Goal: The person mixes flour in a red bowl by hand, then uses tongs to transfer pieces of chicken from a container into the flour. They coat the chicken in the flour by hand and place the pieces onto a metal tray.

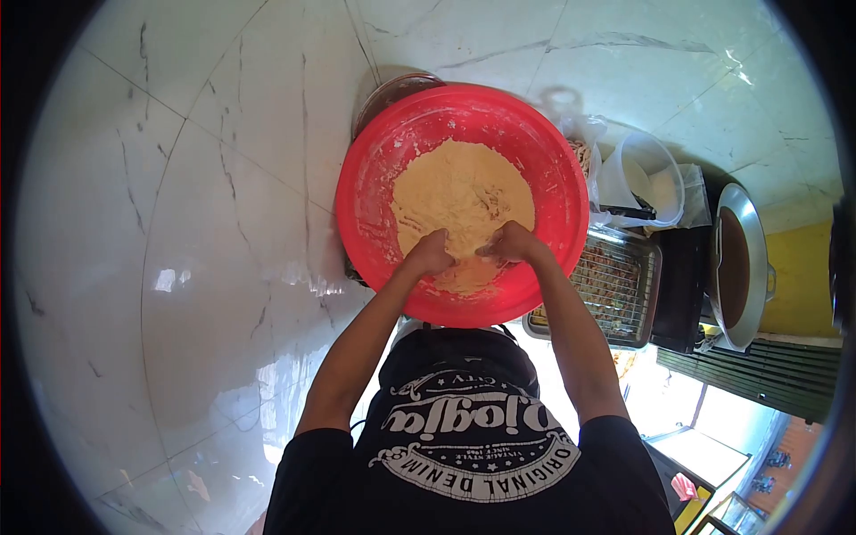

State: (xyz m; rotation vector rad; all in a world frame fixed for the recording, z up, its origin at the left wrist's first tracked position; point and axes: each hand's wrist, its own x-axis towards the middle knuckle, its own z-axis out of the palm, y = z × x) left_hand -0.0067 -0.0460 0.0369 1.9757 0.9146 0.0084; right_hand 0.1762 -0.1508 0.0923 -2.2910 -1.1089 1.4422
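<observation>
A wide red basin (379, 276) holds a broad heap of pale yellowish flour (459, 192), with powder smeared on its inner wall. Both hands are down in the near half of this heap, a short way apart. My left hand (431, 253) is closed, its fingers curled into the flour. To its right, my right hand (510, 242) is also curled closed, with flour clinging about its fingertips. The flour hides the ends of the fingers on both hands. Between them and toward me the powder looks disturbed, with grooves and loose clumps.
Right of the basin lies a metal tray with a wire rack (615, 285). Beyond it stand a translucent plastic tub (655, 174) and a large metal wok (753, 267) with brown contents. Behind the basin shows the rim of another round vessel (392, 89). Marbled tiles (214, 223) extend left.
</observation>
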